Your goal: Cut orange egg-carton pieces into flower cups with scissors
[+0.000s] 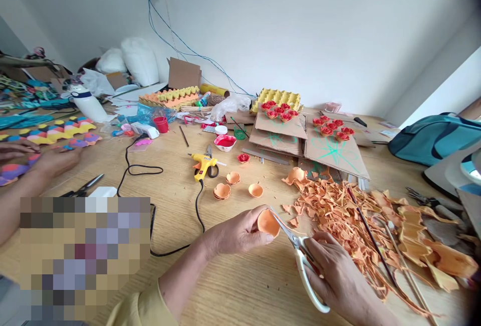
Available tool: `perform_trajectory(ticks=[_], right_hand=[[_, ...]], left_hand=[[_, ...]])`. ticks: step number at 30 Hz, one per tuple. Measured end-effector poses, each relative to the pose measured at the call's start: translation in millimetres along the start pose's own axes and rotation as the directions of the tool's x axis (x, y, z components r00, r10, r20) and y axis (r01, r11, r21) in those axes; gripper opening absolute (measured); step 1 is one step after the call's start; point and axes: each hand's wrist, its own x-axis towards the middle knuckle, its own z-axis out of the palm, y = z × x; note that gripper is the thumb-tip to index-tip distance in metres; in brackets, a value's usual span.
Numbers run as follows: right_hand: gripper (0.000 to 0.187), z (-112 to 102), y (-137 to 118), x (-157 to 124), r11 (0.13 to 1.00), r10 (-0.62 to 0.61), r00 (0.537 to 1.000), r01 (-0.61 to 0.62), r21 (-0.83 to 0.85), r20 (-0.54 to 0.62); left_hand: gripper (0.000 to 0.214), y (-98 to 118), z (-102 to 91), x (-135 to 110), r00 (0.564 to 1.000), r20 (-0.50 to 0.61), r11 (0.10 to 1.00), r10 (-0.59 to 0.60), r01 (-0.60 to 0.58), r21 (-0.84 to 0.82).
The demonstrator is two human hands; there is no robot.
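Between the thumb and fingers of my left hand (240, 230) is an orange egg-carton cup (267, 222). My right hand (332, 271) grips a pair of white-handled scissors (300, 256), whose blades meet the cup's rim. A thin orange strip curls off the rim beside the blades. Just beyond my hands lie several more cut cups, among them a single cup (256, 190) and a stacked one (222, 191). A large pile of orange carton scraps (338, 210) spreads to the right of the scissors.
A yellow glue gun (205, 164) with a black cord lies mid-table, near a bowl of red paint (225, 142). Red flowers (280, 110) rest on cardboard pieces (334, 153). Another person's hands (56, 160) work at painted egg cartons (48, 133) on the left, near black scissors (86, 185).
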Motion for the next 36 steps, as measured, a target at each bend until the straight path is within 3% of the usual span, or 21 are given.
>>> perform_trajectory(ticks=[6,11,16,23,36], right_hand=[[0.027,1,-1,-1,1.0,0.008,0.999,-0.007,-0.027,0.046],[0.026,4,3,-2,0.999,0.039,0.999,-0.038,-0.034,0.034],[0.025,6,9,-1,0.998,0.041,0.998,-0.043,-0.038,-0.043],[0.025,4,7,1,0.997,0.051,0.995,-0.055,-0.045,-0.083],[0.027,-1,2,1,1.0,-0.007,0.999,0.008,0.021,-0.042]], left_hand=[[0.017,-4,-4.9,1,0.998,0.049,0.999,-0.05,0.05,-0.001],[0.048,-11,2.9,6,0.992,-0.124,1.0,0.008,-0.006,0.02],[0.042,-15,9.6,4,0.973,-0.21,0.989,0.094,-0.068,0.129],[0.032,-10,12.2,4,0.989,-0.113,0.967,0.095,-0.065,0.244],[0.029,-6,8.5,2,0.991,-0.075,0.986,0.111,-0.101,0.133]])
